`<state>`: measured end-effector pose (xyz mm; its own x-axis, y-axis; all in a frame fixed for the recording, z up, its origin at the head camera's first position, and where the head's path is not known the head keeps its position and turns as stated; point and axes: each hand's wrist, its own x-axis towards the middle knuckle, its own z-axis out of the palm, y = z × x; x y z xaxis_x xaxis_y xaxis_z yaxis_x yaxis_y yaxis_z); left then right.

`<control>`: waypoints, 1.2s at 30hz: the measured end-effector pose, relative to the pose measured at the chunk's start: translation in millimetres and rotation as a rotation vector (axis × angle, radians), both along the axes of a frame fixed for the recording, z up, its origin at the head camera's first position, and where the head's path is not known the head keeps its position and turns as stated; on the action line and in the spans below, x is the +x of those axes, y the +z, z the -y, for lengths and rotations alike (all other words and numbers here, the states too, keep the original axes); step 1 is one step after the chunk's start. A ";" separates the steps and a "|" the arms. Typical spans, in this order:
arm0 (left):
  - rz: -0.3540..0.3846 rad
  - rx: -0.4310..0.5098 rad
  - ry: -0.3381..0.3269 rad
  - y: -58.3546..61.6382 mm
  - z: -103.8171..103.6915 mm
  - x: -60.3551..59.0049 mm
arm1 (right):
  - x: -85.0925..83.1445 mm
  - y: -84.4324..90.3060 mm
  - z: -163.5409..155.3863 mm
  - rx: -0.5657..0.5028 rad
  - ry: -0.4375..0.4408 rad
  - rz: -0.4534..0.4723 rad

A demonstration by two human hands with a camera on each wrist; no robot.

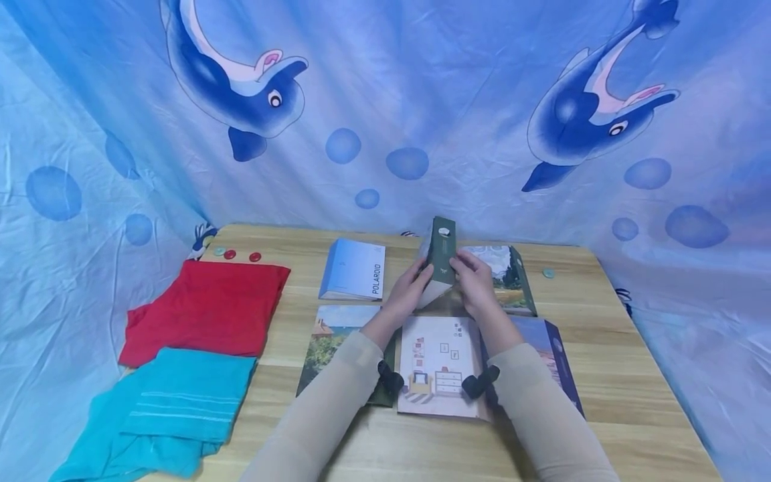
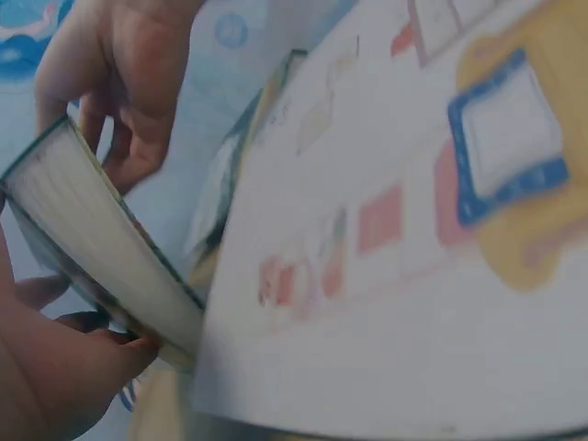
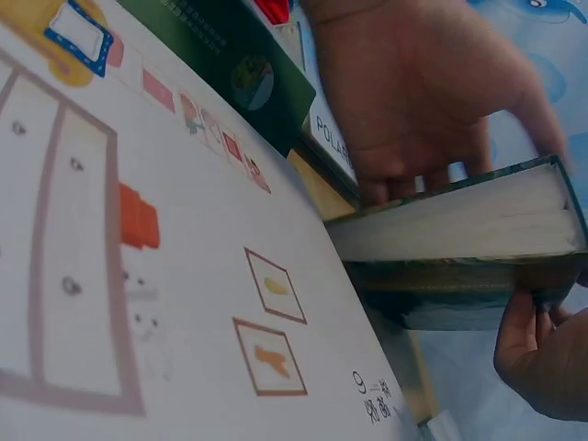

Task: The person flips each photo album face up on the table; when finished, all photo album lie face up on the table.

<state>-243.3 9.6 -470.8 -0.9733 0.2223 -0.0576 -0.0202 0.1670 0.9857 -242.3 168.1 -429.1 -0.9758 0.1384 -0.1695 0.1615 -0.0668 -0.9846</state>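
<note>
A thick book with a dark green spine (image 1: 444,248) is raised over the back of the table, spine facing me and pale page edges (image 2: 101,230) showing below. My left hand (image 1: 411,286) grips its left side, and the thumb lies by the spine. On the other side my right hand (image 1: 474,276) holds the opposite cover. Both hands also show in the right wrist view, where the left hand (image 3: 423,92) is above the book and the right hand (image 3: 551,363) below it. Under my wrists lies a white book with a room drawing (image 1: 440,365).
Around it lie a blue Polaroid book (image 1: 355,268), a book with a tree picture (image 1: 328,341), a landscape book (image 1: 508,278) and a purple-spined book (image 1: 560,361). Folded red cloth (image 1: 211,308) and turquoise cloth (image 1: 181,402) are at left. Small red discs (image 1: 255,256) sit behind.
</note>
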 end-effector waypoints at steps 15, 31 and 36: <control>-0.089 0.067 0.068 28.8 15.5 4.4 | -0.9 -15.0 8.8 0.055 0.271 -0.013; -0.065 -0.063 0.029 17.8 35.9 -6.6 | -2.3 -25.4 5.4 0.261 0.293 0.151; 0.053 -0.103 0.005 12.9 36.3 -7.4 | 2.2 -25.5 0.6 0.330 0.249 0.137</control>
